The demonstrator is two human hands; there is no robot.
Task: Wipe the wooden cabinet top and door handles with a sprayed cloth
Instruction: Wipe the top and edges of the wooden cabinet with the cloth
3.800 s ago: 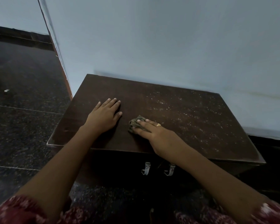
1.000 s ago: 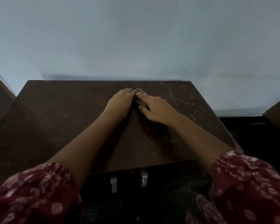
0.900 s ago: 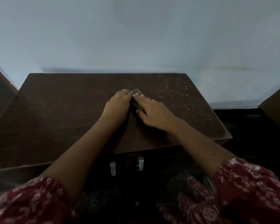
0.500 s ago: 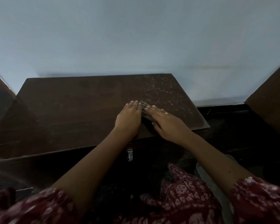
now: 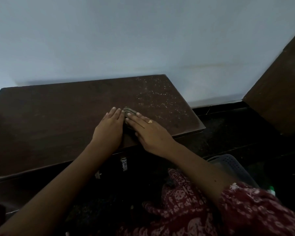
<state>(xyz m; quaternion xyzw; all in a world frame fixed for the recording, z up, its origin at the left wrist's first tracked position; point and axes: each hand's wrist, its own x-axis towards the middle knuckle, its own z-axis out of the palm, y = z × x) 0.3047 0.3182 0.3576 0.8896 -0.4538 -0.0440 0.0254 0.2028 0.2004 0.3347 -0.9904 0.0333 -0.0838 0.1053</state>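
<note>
Two hands lie flat, fingers extended, side by side on the dark wooden cabinet top [image 5: 58, 120]. The right hand [image 5: 148, 132], wearing a ring [image 5: 149, 121], presses a small olive cloth [image 5: 129, 111] under its fingertips; the left hand [image 5: 109, 129] rests open just beside it. Pale specks [image 5: 157, 101] dot the top's right part. One metal door handle [image 5: 124, 164] shows below the front edge.

No readable text, labels, brands or nos. anywhere in view.
</note>
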